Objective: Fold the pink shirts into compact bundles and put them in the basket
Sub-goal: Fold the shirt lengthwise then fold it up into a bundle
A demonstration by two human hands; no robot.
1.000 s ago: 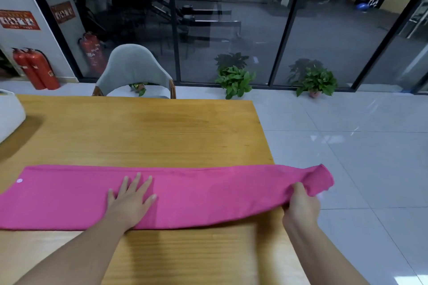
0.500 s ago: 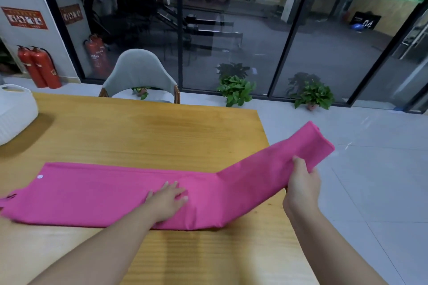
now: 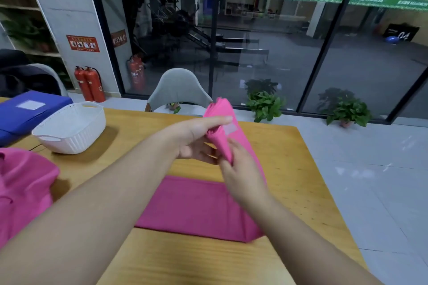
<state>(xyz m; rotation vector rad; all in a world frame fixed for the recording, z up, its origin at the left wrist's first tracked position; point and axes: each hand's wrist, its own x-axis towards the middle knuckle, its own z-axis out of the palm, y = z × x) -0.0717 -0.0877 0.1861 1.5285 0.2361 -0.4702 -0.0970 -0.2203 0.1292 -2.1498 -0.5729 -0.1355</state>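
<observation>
A long folded pink shirt (image 3: 196, 206) lies on the wooden table (image 3: 289, 169), its right end raised above the tabletop. My right hand (image 3: 240, 173) grips that raised end from below. My left hand (image 3: 196, 139) meets it higher up, thumb along the fabric and fingers behind it. A second pink shirt (image 3: 20, 187) lies crumpled at the left edge of the view. The white ribbed basket (image 3: 69, 127) stands on the table at the back left, with nothing visible inside.
A blue box (image 3: 25, 111) lies behind the basket. A grey chair (image 3: 178, 90) stands at the table's far side. The table's right edge drops to a tiled floor (image 3: 370, 180). Potted plants (image 3: 266, 104) and fire extinguishers (image 3: 90, 83) line the glass wall.
My right hand has carried the shirt's right end up and over toward the left. My left hand has left the flat fabric and taken hold of the raised end. The view has swung left, showing the basket.
</observation>
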